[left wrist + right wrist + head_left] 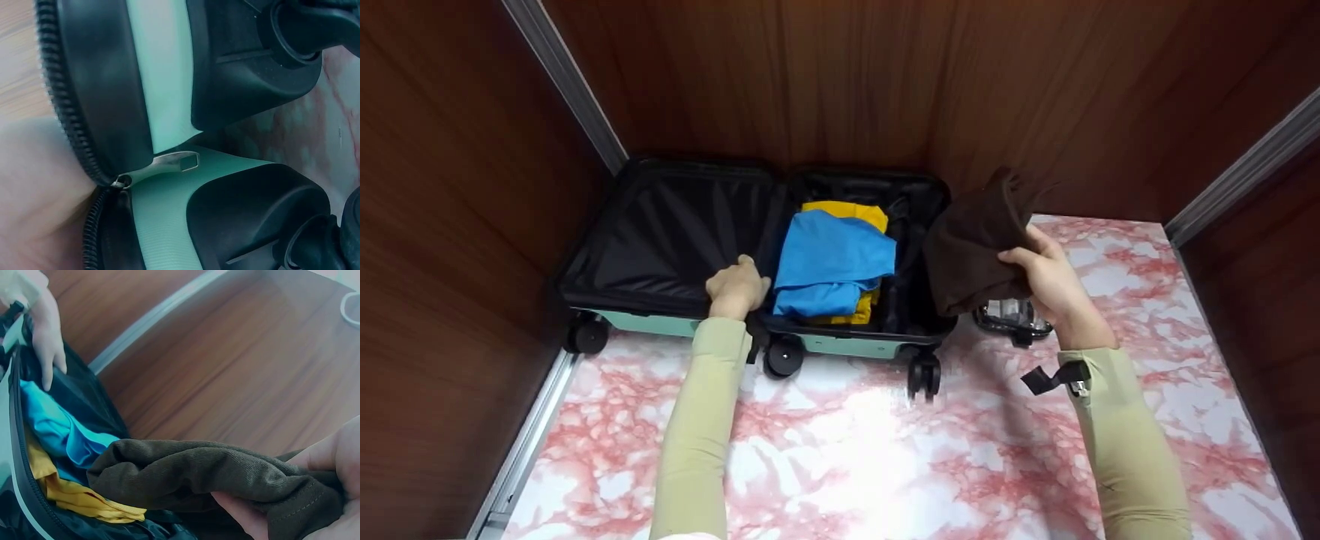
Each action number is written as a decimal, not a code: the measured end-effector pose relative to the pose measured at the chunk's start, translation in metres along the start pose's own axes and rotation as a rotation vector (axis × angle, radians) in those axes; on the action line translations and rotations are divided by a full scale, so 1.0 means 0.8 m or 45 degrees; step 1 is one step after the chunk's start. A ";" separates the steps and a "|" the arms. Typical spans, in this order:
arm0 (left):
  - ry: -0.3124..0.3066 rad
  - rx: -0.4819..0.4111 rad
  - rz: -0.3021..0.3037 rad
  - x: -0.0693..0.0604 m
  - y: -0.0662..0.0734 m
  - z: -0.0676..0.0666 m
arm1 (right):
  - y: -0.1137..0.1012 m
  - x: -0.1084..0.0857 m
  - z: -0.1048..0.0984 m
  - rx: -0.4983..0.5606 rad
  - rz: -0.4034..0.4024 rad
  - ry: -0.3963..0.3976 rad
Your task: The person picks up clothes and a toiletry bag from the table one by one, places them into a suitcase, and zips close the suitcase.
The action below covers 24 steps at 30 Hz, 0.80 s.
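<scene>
An open suitcase [840, 345] lies on the floor, pale green outside with a black lining. In its right half, a folded blue garment [832, 259] rests on a yellow garment [877, 217]. My right hand [1054, 277] grips a folded dark brown garment [975, 247], thumb on the near side, above the suitcase's right edge. At the near edge of the left half is my left hand [737, 287]; its fingers [48, 371] hang down inside in the right wrist view. The left wrist view shows a zipper pull [163, 169] between the two shells.
A clear bag with black trim [1012, 315] stands on the floor right of the suitcase, partly under the brown garment. Black wheels [784, 356] stick out at the front. Brown wood panels [862, 82] stand behind and at both sides. The floor [840, 450] has a red and white marbled pattern.
</scene>
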<state>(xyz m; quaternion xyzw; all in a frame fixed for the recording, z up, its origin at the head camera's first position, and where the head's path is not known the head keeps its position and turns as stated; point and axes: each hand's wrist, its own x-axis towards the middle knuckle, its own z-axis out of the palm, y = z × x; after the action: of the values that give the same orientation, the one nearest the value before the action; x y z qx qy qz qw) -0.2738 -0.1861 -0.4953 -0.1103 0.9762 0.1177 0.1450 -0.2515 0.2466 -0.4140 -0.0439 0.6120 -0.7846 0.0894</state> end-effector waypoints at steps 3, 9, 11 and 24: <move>-0.001 0.001 0.001 0.000 -0.001 0.001 | 0.002 0.001 0.003 0.016 0.018 -0.013; -0.001 0.004 -0.001 0.001 0.000 0.001 | 0.008 0.002 0.007 -0.004 0.023 -0.009; 0.001 0.002 -0.002 0.001 0.000 0.001 | 0.010 0.003 0.008 -0.009 0.014 -0.012; -0.012 0.014 -0.002 0.001 0.001 0.000 | 0.018 0.006 0.021 -0.024 -0.003 -0.023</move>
<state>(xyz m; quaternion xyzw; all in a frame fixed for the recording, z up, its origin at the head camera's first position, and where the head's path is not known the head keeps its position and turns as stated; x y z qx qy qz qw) -0.2752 -0.1853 -0.4955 -0.1096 0.9761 0.1128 0.1501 -0.2523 0.2262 -0.4237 -0.0526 0.6183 -0.7785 0.0935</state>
